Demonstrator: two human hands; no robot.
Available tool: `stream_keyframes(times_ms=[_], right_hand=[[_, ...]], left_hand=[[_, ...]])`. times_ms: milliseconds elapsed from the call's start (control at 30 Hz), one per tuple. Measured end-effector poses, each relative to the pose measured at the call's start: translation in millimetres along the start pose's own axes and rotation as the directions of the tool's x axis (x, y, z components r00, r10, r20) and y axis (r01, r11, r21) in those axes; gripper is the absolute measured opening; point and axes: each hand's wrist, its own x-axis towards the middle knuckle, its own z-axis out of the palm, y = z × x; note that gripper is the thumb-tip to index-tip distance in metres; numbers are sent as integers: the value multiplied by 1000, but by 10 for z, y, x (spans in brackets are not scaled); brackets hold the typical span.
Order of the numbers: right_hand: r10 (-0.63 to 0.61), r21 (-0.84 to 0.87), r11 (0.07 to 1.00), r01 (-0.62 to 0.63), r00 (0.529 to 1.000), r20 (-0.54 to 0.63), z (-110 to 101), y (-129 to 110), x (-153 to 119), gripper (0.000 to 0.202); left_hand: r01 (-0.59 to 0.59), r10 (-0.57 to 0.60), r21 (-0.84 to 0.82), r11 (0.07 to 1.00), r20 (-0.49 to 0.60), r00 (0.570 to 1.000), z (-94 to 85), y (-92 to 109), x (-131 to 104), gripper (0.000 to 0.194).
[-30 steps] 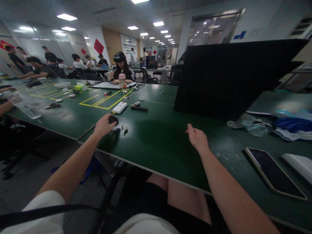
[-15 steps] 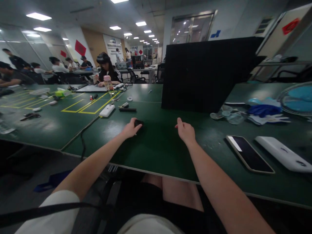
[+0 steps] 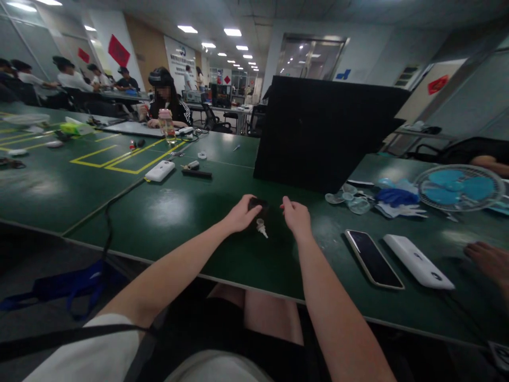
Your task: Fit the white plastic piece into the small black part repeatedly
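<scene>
My left hand [image 3: 243, 212] is closed around a small dark object [image 3: 257, 202] just above the green table [image 3: 222, 249]. Below its fingers shows a small pale piece with a ring-like top and a narrow tip [image 3: 261, 228], perhaps a key; whether it joins the dark object I cannot tell. My right hand [image 3: 296, 216] is held a short way to the right, thumb up and fingers curled in. What it pinches, if anything, is too small to make out. The two hands are apart.
A large black panel [image 3: 318, 132] stands behind my hands. To the right lie a phone [image 3: 374, 258], a white power bank [image 3: 417, 261], gloves [image 3: 397, 199] and a blue fan [image 3: 459, 187]. Another person's hand [image 3: 487, 260] rests at far right. Leftward lies another white power bank [image 3: 160, 171].
My left hand has moved right, closer to my right hand, with the dark object in it. The pale piece now shows below it. The view has shifted, and another person's hand has appeared at right.
</scene>
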Motion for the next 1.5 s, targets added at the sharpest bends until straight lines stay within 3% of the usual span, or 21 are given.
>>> stream_keyframes(times_ms=[100, 233, 367, 567, 667, 767, 900, 1000, 1200, 1333, 1500], right_hand=[[-62, -111, 990, 85, 980, 191, 94, -123, -119, 33], [-181, -226, 933, 280, 909, 376, 235, -248, -244, 35], [-180, -262, 919, 296, 904, 388, 268, -263, -236, 26], [-262, 14, 965, 264, 951, 163, 266, -210, -202, 22], [-392, 96, 918, 385, 918, 59, 303, -252, -262, 20], [-534, 70, 844, 531, 845, 28, 348, -326, -337, 15], [-636, -91, 764, 639, 769, 58, 387, -390, -374, 14], [-631, -173, 738, 652, 758, 163, 372, -375, -346, 16], [-563, -134, 761, 635, 748, 352, 295, -278, -278, 23], [-554, -129, 766, 630, 748, 365, 302, -307, -303, 25], [-569, -76, 790, 608, 774, 276, 163, -417, -348, 26]], left_hand=[[87, -98, -55, 995, -233, 968, -321, -241, -18, 46], [176, -155, 23, 984, -372, 915, -492, -375, -102, 45], [106, -80, 93, 990, -252, 965, -406, -269, -201, 45], [24, -12, 238, 971, -52, 999, -302, -174, -260, 51], [-3, 2, 241, 971, 7, 1000, -305, -187, -255, 49], [-51, 38, 205, 977, 65, 997, -295, -191, -249, 50], [-82, 68, 145, 986, 101, 993, -273, -201, -238, 52], [-107, 93, 125, 986, 115, 989, -275, -219, -232, 51], [-121, 106, 148, 982, 108, 989, -290, -239, -225, 48], [-107, 93, 158, 982, 98, 991, -303, -219, -225, 49], [-8, 2, 151, 988, 43, 999, -349, -186, -223, 50]])
